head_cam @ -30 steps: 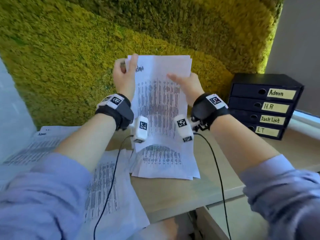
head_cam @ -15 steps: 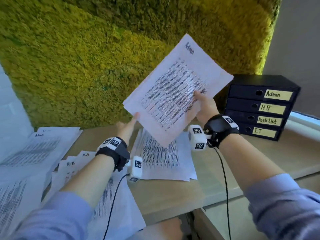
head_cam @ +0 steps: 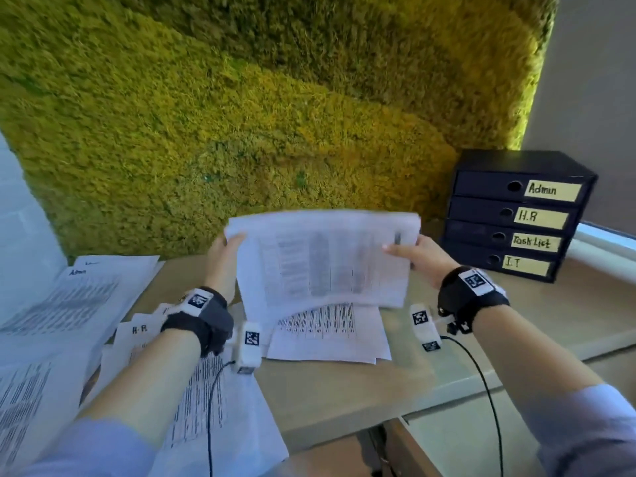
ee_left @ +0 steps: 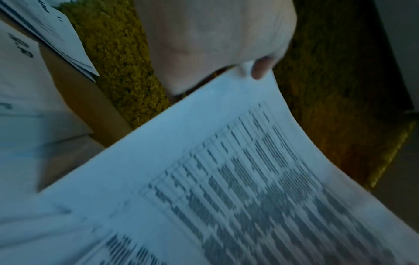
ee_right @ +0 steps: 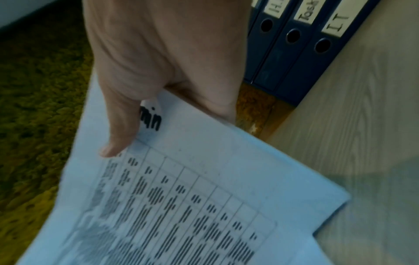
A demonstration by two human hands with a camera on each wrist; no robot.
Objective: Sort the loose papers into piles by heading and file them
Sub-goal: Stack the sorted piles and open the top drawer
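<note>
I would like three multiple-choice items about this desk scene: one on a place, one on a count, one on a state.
1. Where does the drawer unit stand?
A. at the desk's right, by the moss wall
B. at the desk's left
C. under the desk

2. How many labelled drawers does it have?
A. two
B. four
C. six

3. How is the Admin stack held?
A. flat on the desk, untouched
B. by the right hand alone
C. by the left hand and the right hand, one at each side edge

Key: 1 A, it stands at the right by the moss wall; 2 B, the labels read Admin, H.R, Task List, IT; 3 C, each hand grips an edge.
</note>
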